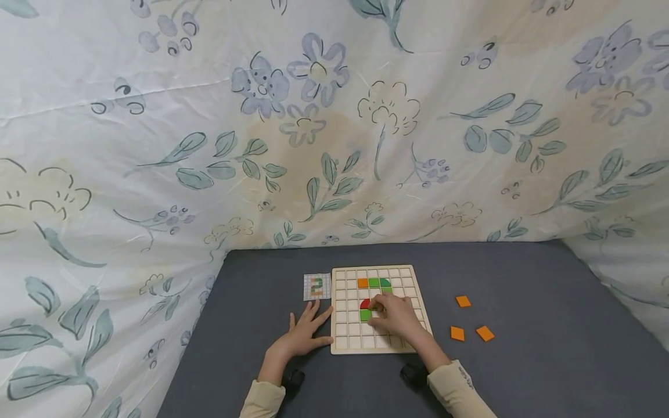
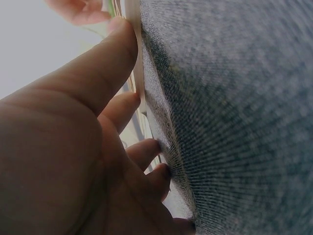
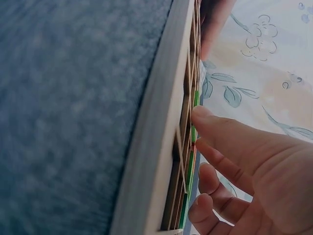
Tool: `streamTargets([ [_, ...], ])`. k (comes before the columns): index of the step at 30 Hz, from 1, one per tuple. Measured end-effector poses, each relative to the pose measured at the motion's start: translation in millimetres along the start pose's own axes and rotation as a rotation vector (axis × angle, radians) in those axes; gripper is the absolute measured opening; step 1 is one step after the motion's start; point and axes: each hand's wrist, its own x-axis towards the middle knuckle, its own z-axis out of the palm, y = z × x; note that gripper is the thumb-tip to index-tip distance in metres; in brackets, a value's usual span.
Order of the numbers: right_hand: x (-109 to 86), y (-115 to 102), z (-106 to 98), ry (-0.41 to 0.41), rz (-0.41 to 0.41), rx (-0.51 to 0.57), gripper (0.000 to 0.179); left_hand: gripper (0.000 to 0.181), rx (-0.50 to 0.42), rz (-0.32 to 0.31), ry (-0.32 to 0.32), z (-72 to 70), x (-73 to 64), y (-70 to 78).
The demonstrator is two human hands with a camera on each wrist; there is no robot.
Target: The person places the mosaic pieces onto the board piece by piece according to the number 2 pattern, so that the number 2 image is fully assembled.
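Observation:
A wooden grid board (image 1: 346, 349) lies on the dark table. My left hand (image 1: 300, 337) rests with spread fingers at its left edge, thumb and a fingertip touching the rim; the wooden edge (image 2: 138, 63) shows in the left wrist view. My right hand (image 1: 398, 318) is over the board, thumb and index finger apart, touching the pieces at a red rounded piece (image 1: 364, 303) and a green square tile (image 1: 364, 315). In the right wrist view, the thumb tip lies against a green tile (image 3: 196, 99). Cells under this hand are hidden.
Along the board's upper rows sit an orange tile (image 1: 363, 283), a green tile (image 1: 373, 283) and a dark green rounded piece (image 1: 384, 282). Three orange tiles (image 1: 457, 333) lie right of the board. A pattern card (image 1: 316, 287) is at its left. Floral cloth (image 1: 334, 116) hangs behind.

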Motion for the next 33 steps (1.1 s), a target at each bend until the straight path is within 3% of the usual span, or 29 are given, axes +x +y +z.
streamTargets([
  [33, -9.5, 14, -29, 0.011, 0.022, 0.057, 0.017, 0.072, 0.011, 0.006, -0.005, 0.3, -0.9, -1.1],
])
